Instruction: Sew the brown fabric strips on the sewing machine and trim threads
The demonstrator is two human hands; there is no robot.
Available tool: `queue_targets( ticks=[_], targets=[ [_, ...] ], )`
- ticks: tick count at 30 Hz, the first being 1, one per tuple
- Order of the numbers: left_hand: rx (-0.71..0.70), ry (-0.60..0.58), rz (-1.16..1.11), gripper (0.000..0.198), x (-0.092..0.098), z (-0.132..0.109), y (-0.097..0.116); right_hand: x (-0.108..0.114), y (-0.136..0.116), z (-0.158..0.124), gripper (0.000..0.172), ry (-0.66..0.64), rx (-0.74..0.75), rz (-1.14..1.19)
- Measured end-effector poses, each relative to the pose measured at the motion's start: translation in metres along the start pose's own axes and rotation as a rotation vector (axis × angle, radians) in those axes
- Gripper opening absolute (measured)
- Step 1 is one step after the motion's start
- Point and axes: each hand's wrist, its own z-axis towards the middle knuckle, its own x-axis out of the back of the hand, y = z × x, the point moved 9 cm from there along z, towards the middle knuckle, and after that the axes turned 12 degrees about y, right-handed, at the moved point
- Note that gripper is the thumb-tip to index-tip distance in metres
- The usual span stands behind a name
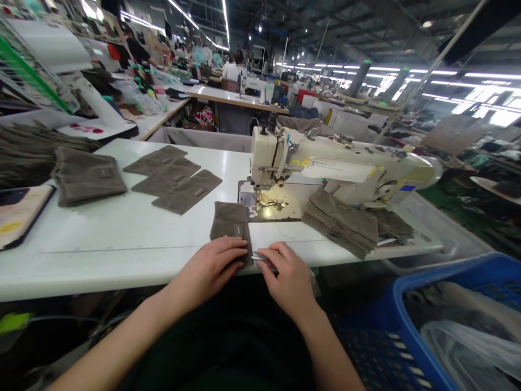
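Right hand [288, 278] pinches small silvery pointed tool [257, 258] | left hand [217, 262], laid flat, presses dark-brown rectangular cloth piece [228, 216] just left of it | seemingly edge work; calls for steady cloth.

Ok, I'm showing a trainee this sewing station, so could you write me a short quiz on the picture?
1. True or false: the left hand rests on a brown fabric piece that bears a small label.

2. Multiple choice: how many loose pieces lie overlapping on the white table between the stack and the sewing machine?
A) one
B) three
C) six

3. Fill in the blank: the small tool is held in the person's ____.

Key: 1. True. 2. B. 3. Right hand.
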Motion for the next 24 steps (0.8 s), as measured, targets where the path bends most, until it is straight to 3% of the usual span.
queue_targets(
  ticks=[24],
  targets=[
    [-0.07, -0.083, -0.016, 0.032, -0.001, 0.0014, 0.0031, -0.0012, 0.0065, 0.0008, 0.019, -0.046, -0.042, 0.031]
  ],
)
